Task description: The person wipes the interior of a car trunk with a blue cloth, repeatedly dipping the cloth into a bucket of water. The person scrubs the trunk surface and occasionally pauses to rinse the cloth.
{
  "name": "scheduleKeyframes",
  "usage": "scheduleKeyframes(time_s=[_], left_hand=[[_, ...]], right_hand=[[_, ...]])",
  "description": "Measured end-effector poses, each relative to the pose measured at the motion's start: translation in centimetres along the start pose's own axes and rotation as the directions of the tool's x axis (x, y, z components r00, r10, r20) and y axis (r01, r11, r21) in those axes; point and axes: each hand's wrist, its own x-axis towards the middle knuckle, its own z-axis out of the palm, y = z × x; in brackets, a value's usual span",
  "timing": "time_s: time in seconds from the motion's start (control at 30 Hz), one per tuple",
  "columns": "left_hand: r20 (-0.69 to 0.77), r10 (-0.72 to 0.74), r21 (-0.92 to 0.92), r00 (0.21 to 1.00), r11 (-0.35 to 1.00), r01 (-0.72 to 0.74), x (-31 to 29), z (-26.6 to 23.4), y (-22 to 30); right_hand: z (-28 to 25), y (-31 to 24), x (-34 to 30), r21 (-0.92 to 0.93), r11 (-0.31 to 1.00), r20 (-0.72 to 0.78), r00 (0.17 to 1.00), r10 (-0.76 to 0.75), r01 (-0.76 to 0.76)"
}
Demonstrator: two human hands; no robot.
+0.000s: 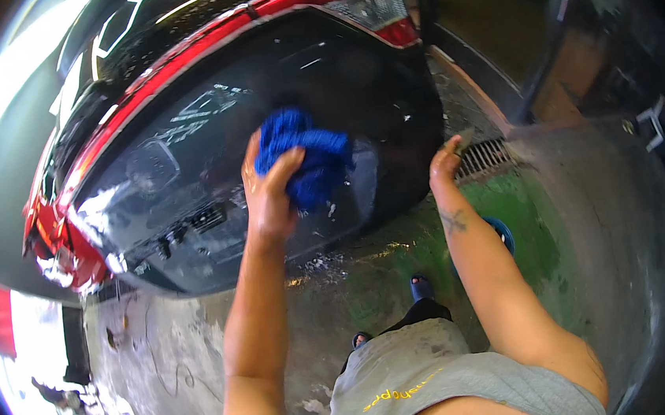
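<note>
A bunched blue towel (pixel 315 165) is in my left hand (pixel 270 185), whose thumb lies across it. The towel is over the wet dark rear panel (pixel 370 93) of a car; whether it presses on the panel is hard to tell. My right hand (pixel 445 166) is beside the panel's right edge, its fingers drawn together around a small greyish piece (pixel 465 140) too small to name. A red light strip (pixel 155 77) runs along the top of the panel, ending in a clear and red lamp (pixel 375 14) at the right.
A floor drain grate (pixel 483 159) lies past my right hand. Partly behind my right forearm stands a blue bucket (pixel 501 232) on the green-painted floor (pixel 535 221). A thin cable (pixel 177 379) trails over the concrete at left. My slippered foot (pixel 421 287) is below the car's edge.
</note>
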Motion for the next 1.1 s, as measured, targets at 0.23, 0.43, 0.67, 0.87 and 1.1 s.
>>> scheduleKeyframes(time_s=[0.23,0.43,0.67,0.87,1.1], left_hand=[[0.612,0.55,0.693,0.569,-0.027,-0.72,9.8,13.4,1.6],[0.718,0.457,0.687,0.524,-0.344,-0.64,9.4,20.0,-1.2],[0.673,0.413,0.74,0.614,-0.362,-0.567,11.0,23.8,-3.2],[0.678,0.36,0.731,0.641,-0.422,-0.536,11.1,26.5,-3.9],[0.633,0.492,0.771,0.598,-0.467,-0.433,9.7,22.4,0.2]], right_hand=[[-6.6,-5.8,0.1,0.18,0.944,-0.248,0.941,-0.23,0.277],[-11.1,-11.4,-1.0,0.516,0.746,-0.267,0.907,-0.327,0.421],[-25.8,-1.6,1.9,0.52,0.853,0.194,0.979,-0.063,-0.048],[-29.4,-9.2,1.5,0.473,0.84,0.507,0.862,-0.012,-0.267],[-22.2,-16.2,-0.1,0.073,0.128,0.494,0.076,-0.866,0.989]])
